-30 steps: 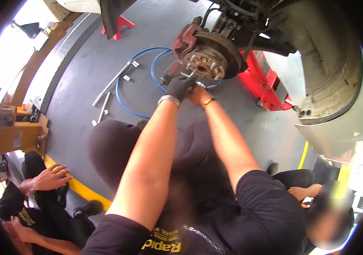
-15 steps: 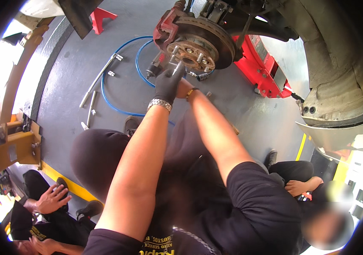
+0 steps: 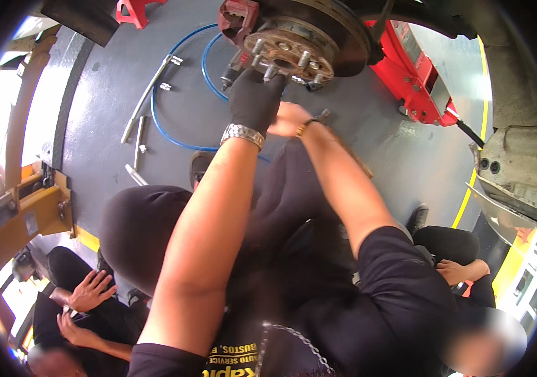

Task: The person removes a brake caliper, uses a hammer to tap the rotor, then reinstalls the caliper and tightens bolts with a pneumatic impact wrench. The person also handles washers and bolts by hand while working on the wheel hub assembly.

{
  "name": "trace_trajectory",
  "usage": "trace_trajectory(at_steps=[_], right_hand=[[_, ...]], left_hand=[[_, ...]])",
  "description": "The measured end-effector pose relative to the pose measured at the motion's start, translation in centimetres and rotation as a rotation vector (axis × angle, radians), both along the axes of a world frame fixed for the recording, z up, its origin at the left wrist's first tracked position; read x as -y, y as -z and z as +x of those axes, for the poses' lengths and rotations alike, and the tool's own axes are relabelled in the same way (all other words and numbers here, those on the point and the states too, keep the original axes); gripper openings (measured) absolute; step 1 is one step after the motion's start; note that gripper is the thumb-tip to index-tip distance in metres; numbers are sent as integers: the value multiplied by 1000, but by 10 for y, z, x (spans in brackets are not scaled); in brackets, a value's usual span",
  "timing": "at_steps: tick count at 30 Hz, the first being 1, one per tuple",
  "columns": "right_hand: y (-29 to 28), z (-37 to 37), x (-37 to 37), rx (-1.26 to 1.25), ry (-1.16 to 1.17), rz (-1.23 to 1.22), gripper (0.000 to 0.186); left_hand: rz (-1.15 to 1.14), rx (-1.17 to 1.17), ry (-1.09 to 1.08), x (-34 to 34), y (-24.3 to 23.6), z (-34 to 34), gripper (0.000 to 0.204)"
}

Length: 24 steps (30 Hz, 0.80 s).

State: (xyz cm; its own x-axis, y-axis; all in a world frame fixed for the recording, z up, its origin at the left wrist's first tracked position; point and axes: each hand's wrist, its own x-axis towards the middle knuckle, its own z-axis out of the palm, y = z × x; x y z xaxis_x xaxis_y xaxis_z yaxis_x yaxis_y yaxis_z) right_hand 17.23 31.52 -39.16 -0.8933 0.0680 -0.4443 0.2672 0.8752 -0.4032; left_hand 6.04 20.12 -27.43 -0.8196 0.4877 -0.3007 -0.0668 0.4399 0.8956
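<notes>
A rusty wheel hub (image 3: 290, 47) with several bare studs stands in front of a brake disc (image 3: 337, 31). At its left is a red brake caliper (image 3: 238, 22). My left hand (image 3: 254, 100), in a black glove, reaches up to the hub's lower edge. Its fingers are curled beside a wheel stud (image 3: 270, 71); what they grip is hidden. My bare right hand (image 3: 290, 119) is just below and to the right, close against the left one. Its fingers are tucked behind the glove and blurred.
A blue air hose (image 3: 154, 113) loops over the grey floor, with an air tool (image 3: 230, 76) by it. Metal bars (image 3: 146, 100) and sockets (image 3: 166, 87) lie to the left. A red floor jack (image 3: 416, 81) stands right. Co-workers (image 3: 92, 292) crouch at both sides.
The view has shifted, so the hub sits higher and nearer. My right hand has dropped slightly away from the hub; the shiny metal piece by the left fingertips no longer shows clearly.
</notes>
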Motion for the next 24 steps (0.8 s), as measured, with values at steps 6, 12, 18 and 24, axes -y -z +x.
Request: trace_trajectory(at_steps=[6, 12, 18, 24], right_hand=[[-223, 81, -1, -171, 259, 236, 39], [-37, 37, -18, -85, 359, -246, 37], [-244, 74, -1, -84, 530, 19, 38], [-80, 66, -21, -78, 520, 48, 35]], left_hand=[[740, 1253, -171, 10, -6, -6, 10], [10, -402, -158, -20, 1, 24, 34], [675, 1082, -139, 7, -11, -3, 6], [3, -85, -70, -14, -17, 13, 37]])
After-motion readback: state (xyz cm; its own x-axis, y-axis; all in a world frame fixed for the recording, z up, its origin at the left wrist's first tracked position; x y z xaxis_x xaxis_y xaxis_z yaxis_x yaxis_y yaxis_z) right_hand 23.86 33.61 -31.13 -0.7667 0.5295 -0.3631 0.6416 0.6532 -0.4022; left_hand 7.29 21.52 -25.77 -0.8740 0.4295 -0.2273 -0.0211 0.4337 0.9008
